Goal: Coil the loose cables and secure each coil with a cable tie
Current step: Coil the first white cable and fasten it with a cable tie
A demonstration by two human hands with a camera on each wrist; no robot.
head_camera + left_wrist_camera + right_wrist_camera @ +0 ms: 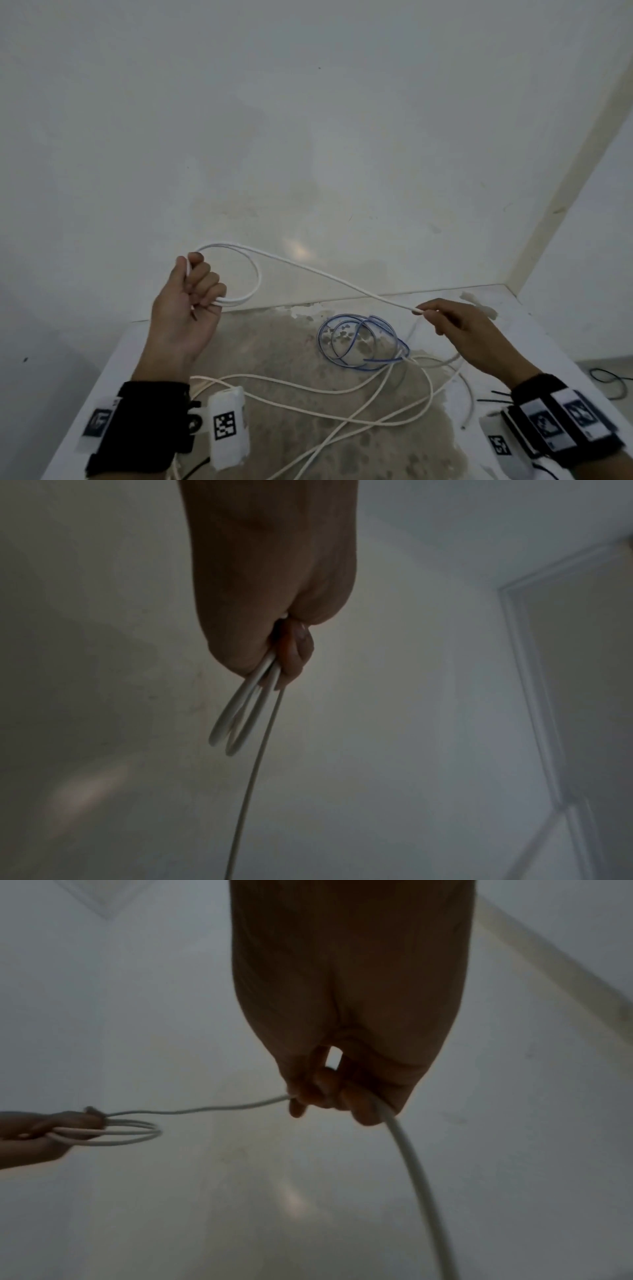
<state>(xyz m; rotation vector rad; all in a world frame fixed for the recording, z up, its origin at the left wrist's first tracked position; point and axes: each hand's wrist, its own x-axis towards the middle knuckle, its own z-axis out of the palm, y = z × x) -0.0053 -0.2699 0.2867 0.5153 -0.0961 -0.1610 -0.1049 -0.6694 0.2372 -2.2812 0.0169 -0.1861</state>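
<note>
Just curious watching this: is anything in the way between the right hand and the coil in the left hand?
Nothing visible. The white cable runs freely through the air from the left hand to the right hand; the blue cable lies below on the table.

Head view downward; 2 close wrist views sharing white cable (251, 718).

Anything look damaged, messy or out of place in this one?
The table has a large worn brownish patch in its white surface, ragged at the edges. Loose white cable sprawls tangled across it, partly over the blue cable coil. Otherwise normal: left hand holds loops, right hand pinches the strand.
</note>
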